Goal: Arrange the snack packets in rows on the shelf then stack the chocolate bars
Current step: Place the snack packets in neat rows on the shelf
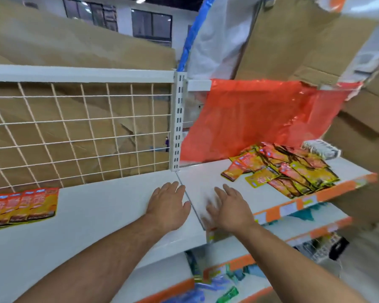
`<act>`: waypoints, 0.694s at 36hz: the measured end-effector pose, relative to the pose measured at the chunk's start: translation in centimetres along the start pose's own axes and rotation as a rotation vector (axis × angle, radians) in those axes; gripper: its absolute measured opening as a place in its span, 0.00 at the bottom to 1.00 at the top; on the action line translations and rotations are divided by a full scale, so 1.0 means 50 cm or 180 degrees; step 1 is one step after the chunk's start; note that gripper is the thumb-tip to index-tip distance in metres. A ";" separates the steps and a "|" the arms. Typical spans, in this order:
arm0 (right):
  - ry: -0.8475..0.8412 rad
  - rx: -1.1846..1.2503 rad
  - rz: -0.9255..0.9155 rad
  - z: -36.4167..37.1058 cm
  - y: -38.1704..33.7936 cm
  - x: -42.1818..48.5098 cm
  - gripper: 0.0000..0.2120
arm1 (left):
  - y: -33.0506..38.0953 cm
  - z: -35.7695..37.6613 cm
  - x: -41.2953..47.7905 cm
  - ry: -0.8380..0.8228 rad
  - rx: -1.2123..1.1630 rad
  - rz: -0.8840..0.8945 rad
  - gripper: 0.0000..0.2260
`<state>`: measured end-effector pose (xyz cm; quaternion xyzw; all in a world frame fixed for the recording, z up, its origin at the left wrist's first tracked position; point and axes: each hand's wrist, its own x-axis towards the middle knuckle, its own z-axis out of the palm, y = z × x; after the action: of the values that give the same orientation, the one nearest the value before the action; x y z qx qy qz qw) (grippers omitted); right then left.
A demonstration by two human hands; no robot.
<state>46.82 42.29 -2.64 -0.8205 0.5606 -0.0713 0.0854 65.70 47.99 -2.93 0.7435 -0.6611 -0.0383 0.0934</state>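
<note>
Both hands empty over the middle of the shelf (96, 215).
Near the front edge, left hand (167, 206) and right hand (229, 209) lie flat, fingers (170, 188) released and spread; snack packets (282, 169) heaped toward right edge, row of packets (22, 206) at left edge.

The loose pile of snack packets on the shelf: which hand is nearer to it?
Right. The right hand is just left of the pile of snack packets, not touching it. The left hand is farther left, at the shelf seam.
</note>
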 end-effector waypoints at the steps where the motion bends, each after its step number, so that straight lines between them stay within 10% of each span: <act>1: -0.0001 0.0016 0.0023 -0.009 0.025 -0.004 0.33 | 0.025 0.005 0.006 0.0014 0.0046 0.0033 0.27; 25: -0.0044 0.0362 0.0506 -0.065 0.297 0.141 0.32 | 0.253 0.093 0.294 -0.0057 -0.0087 0.0582 0.22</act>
<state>35.17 30.21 -2.57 -0.7678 0.6184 -0.0903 0.1412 54.32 31.68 -4.09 0.6783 -0.7265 -0.0453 0.1007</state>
